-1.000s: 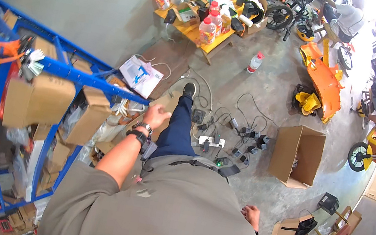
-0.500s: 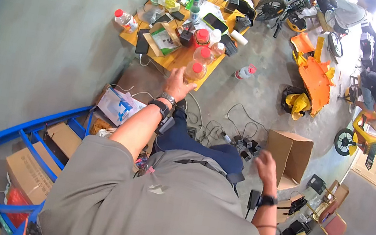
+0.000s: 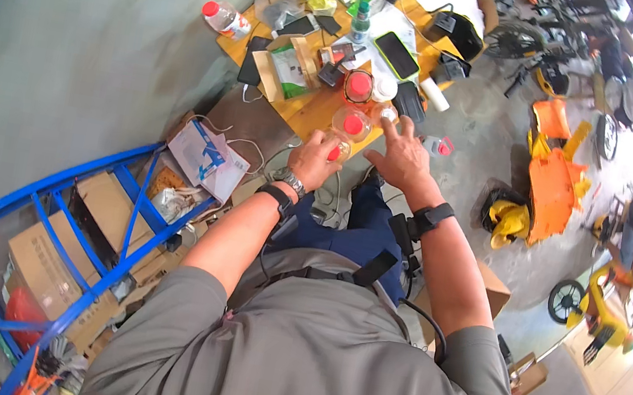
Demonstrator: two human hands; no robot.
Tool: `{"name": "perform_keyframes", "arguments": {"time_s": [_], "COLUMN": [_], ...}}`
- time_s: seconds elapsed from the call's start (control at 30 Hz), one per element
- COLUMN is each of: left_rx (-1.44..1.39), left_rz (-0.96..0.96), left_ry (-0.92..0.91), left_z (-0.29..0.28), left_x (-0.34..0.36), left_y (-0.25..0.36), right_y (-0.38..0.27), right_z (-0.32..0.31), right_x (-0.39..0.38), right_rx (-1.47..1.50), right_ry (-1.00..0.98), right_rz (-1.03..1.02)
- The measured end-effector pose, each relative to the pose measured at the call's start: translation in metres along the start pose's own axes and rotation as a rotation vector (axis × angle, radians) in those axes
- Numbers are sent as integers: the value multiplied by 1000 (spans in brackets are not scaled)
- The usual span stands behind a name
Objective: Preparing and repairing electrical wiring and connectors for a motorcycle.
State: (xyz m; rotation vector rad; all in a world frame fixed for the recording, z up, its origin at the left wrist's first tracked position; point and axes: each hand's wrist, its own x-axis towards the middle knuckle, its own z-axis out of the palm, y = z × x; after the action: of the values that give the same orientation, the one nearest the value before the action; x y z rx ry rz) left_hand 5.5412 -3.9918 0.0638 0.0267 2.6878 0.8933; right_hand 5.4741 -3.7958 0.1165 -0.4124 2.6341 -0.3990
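The person's left hand (image 3: pixel 314 164) grips a clear red-capped bottle (image 3: pixel 335 149) at the table's (image 3: pixel 303 117) six o'clock corner. Toward one, the right hand (image 3: pixel 406 161), spread and clasping nothing, nears a white-capped bottle (image 3: pixel 385 114). Toward ten, an open carton (image 3: pixel 265 74) holds a green-and-white packet (image 3: pixel 295 77).

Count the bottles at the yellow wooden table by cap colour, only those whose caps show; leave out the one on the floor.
Red-capped bottles: 4
White-capped bottles: 2
Green-capped bottle: 1
Total: 7
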Motion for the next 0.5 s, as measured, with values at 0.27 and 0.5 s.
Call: {"name": "perform_keyframes", "arguments": {"time_s": [0.27,0.5], "left_rx": [-13,-164], "left_rz": [-108,-59], "left_ry": [54,89], "left_z": [9,-16], "left_x": [8,-32], "left_y": [7,-13], "right_y": [-11,15], "right_z": [34,41], "right_x": [64,20], "right_rx": [3,318], "right_ry": [-187,-7], "right_rz": [-300,-173]}}
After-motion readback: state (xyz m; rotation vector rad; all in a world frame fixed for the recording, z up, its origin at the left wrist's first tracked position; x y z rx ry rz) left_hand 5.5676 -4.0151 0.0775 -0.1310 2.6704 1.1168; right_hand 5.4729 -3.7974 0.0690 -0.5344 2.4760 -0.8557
